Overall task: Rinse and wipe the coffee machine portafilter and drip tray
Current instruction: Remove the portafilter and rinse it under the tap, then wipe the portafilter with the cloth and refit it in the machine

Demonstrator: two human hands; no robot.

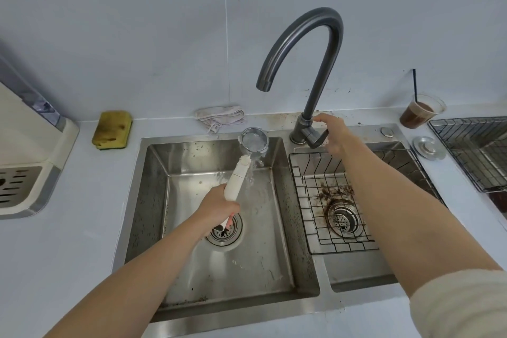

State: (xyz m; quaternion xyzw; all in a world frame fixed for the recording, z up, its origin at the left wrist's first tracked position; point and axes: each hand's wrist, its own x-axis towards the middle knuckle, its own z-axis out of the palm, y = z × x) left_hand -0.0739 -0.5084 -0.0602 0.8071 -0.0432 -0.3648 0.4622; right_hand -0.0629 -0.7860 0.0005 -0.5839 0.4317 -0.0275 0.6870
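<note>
left hand (219, 202) grips the white handle of the portafilter (239, 173), basket up under the faucet (323, 68) spout over the left basin (153, 200) so spill drains away. right hand (333, 132) curls on the faucet lever (315, 140), likely to control flow. drip tray (16, 186) sits in the machine far left on the pale countertop (82, 228); cloth (220, 115) and sponge (112, 129) lie behind the sink, and coffee grounds lie under the wire rack (315, 214) in the right basin.

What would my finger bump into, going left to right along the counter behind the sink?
Coffee machine → yellow sponge → crumpled cloth → tap → plastic cup of brown drink → wire rack.
</note>
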